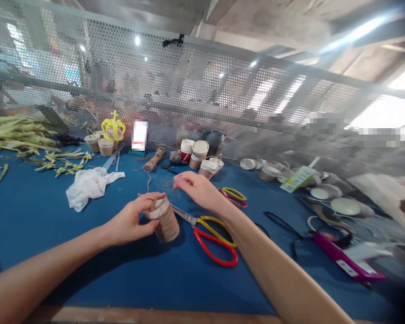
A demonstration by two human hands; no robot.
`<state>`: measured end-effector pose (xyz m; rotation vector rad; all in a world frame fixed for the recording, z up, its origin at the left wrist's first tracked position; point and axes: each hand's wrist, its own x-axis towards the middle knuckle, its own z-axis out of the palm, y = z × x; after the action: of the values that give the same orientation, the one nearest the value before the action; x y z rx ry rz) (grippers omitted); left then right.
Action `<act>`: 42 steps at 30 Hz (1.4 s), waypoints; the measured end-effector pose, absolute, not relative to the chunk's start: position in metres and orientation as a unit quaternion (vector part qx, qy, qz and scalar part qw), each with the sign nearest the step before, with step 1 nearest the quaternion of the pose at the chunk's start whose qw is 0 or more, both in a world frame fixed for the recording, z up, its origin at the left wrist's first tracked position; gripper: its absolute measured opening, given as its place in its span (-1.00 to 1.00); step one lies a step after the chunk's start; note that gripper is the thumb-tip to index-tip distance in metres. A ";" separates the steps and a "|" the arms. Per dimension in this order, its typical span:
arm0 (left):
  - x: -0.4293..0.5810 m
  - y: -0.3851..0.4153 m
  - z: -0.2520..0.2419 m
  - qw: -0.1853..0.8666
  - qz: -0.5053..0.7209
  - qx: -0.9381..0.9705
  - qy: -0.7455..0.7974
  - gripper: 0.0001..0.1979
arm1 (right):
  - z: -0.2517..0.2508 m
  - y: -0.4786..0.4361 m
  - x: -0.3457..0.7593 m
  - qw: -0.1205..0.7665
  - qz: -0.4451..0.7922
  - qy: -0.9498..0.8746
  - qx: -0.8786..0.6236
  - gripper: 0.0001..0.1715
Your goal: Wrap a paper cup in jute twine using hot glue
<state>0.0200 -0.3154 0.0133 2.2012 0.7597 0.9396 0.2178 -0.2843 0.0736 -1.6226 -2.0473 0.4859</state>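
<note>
A small cup wrapped in brown twine [168, 225], with a white rim, leans on the blue table, and my left hand [135, 220] grips it by the rim. Twine runs from the cup up to a twine roll [154, 159]. My right hand [192, 184] is just right of and beyond the cup, its fingers pinched together; what they hold, if anything, is too small to tell. Scissors with red and yellow handles [218, 245] lie beside the cup, under my right forearm, blades towards the cup.
Behind lie more wrapped cups [199, 150], a phone [139, 135], a crumpled white cloth [87, 186] and pale green strips [16, 132]. Smaller scissors [234, 195] and a purple tool [347, 258] with cables are at right. A perforated metal screen [189, 90] borders the table [128, 279].
</note>
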 end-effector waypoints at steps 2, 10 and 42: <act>0.020 -0.315 0.012 0.302 0.356 0.835 0.292 -0.91 | 0.079 -0.296 0.194 0.234 0.190 -0.821 -0.484 -0.68; 0.018 -0.314 0.012 0.308 0.353 0.832 0.298 -0.94 | 0.072 -0.305 0.181 0.287 0.275 -0.797 -0.454 -0.84; 0.018 -0.323 0.029 0.569 0.351 0.705 0.236 -0.64 | 0.044 -0.344 0.215 0.490 0.477 -0.574 -0.451 -0.77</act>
<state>0.0179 -0.3231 0.0289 1.6563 0.5553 0.8241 0.2151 -0.3442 0.0441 -1.0964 -1.3936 1.1593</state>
